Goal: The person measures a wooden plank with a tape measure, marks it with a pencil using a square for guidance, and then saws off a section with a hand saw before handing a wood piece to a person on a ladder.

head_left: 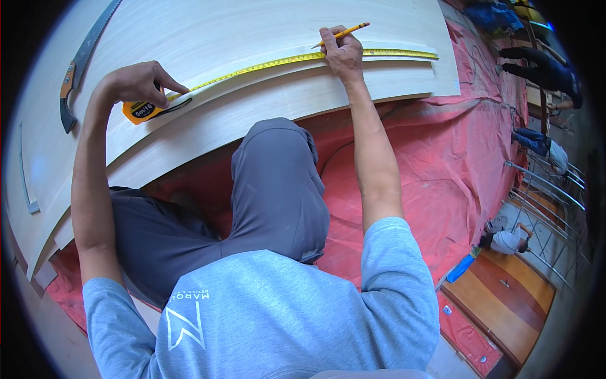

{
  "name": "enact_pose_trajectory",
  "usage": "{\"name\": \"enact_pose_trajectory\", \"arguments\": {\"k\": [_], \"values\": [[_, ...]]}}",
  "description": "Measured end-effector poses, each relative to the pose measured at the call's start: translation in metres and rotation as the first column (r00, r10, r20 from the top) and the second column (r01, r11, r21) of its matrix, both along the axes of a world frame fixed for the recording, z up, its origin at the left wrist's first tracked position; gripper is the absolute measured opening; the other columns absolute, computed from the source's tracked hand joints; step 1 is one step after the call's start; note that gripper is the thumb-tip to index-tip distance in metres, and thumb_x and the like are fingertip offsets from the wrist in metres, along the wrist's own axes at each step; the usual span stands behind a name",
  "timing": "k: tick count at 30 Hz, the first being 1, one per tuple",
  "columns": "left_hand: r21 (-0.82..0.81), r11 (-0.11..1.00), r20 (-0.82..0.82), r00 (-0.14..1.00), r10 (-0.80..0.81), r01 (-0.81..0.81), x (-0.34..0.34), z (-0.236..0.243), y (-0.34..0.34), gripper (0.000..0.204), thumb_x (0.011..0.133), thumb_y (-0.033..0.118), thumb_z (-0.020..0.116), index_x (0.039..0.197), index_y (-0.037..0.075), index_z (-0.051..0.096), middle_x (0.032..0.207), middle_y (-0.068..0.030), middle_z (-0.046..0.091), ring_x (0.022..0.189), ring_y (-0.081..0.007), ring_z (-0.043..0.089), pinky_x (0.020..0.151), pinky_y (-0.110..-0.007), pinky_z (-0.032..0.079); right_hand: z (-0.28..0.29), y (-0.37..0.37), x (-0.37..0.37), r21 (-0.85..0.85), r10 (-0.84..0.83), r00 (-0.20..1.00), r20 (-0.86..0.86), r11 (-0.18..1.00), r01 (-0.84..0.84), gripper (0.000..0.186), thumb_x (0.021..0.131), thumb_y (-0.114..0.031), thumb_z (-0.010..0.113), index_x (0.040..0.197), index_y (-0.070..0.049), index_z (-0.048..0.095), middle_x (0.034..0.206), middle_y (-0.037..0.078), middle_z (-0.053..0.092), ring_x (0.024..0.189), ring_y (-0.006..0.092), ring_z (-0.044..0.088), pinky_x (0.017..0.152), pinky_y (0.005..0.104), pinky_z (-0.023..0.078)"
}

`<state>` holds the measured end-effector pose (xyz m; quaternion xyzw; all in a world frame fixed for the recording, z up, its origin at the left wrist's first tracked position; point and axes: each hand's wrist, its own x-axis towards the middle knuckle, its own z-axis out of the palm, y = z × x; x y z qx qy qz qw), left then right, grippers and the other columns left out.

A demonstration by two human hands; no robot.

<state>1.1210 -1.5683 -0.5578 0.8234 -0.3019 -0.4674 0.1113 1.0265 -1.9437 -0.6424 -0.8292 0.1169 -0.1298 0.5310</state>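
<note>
My left hand (140, 83) is on the orange and black case of a tape measure (137, 112), its index finger stretched along the start of the blade. The yellow blade (265, 64) runs out to the right across narrow pale wooden strips lying on a wide pale wood panel (221, 31). My right hand (344, 55) grips a yellow pencil (353, 30), its point to the left and its eraser end up to the right. That hand rests over the blade partway along. A thin dark slender object (173, 107) lies beside the case.
A handsaw (79, 57) with an orange and black handle lies at the far left of the panel, and a metal square (25, 170) nearer. Red sheeting (429, 164) covers the floor. Several people, metal frames and a brown wooden panel (505, 297) are at right.
</note>
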Motion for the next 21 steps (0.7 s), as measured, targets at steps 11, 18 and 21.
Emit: {"name": "enact_pose_trajectory", "arguments": {"k": [11,18,21], "values": [[0.001,1.000,0.006,1.000,0.025,-0.025,0.0012,-0.0083,0.0041,0.051,0.064,0.013,0.072,0.114,0.017,0.070,0.091,-0.0108,0.072,0.068,-0.0184,0.064,0.073,-0.033,0.055,0.0022,0.0017,-0.0020,-0.184,0.030,0.999,-0.027,0.982,-0.034,0.031,0.090,-0.036,0.064,0.082,-0.006,0.065,0.065,0.004,0.064,0.060,0.0126,0.060,0.058,0.0285,0.048],[0.010,1.000,0.021,1.000,0.013,-0.013,0.0002,-0.0062,0.0028,0.050,0.064,0.013,0.073,0.114,0.017,0.070,0.091,-0.0111,0.072,0.069,-0.0182,0.064,0.072,-0.033,0.055,0.0011,0.0029,-0.0024,-0.207,0.037,0.999,-0.017,0.977,-0.040,0.030,0.090,-0.035,0.063,0.082,-0.006,0.065,0.064,0.005,0.063,0.060,0.0148,0.060,0.058,0.0299,0.048],[0.016,1.000,0.028,1.000,0.012,-0.012,-0.0012,-0.0034,0.0007,0.050,0.063,0.013,0.073,0.114,0.017,0.070,0.091,-0.0112,0.072,0.069,-0.0183,0.064,0.072,-0.033,0.055,-0.0005,0.0024,-0.0026,-0.209,0.038,0.999,-0.012,0.977,-0.039,0.030,0.090,-0.034,0.064,0.081,-0.006,0.065,0.064,0.005,0.063,0.060,0.0151,0.060,0.058,0.0302,0.048]]}}
